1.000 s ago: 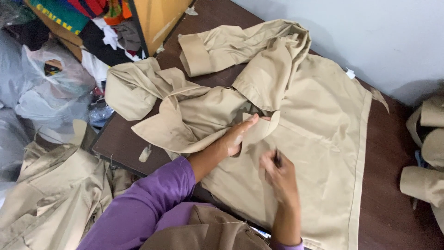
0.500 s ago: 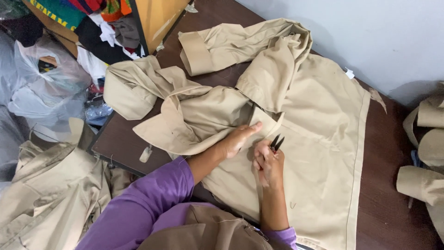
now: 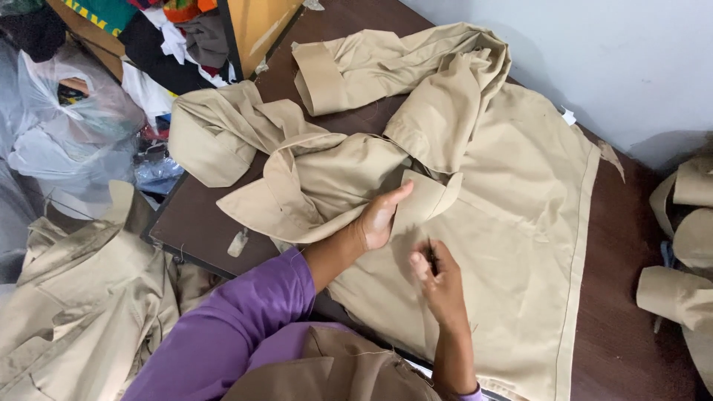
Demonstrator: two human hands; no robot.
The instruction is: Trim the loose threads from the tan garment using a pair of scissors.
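A khaki shirt point(image 3: 520, 200) lies spread on a dark brown table point(image 3: 631, 245), its sleeves bunched toward the far left. My left hand point(image 3: 379, 219) rests flat on the shirt's folded collar flap, fingers together and thumb up. Just to its right, my right hand point(image 3: 438, 278) is closed around a small dark tool point(image 3: 431, 256), likely thread snips, whose tip points up over the shirt's front panel. Both arms wear purple sleeves.
More khaki garments are piled at the lower left point(image 3: 82, 297) and rolled at the right edge point(image 3: 679, 245). Clear plastic bags point(image 3: 67, 126) and a shelf of coloured clothes point(image 3: 178, 37) stand at the upper left. A pale wall runs behind the table.
My right hand has moved up toward the collar flap and then slightly down again with the dark tool. My left hand stays pressed on the flap.
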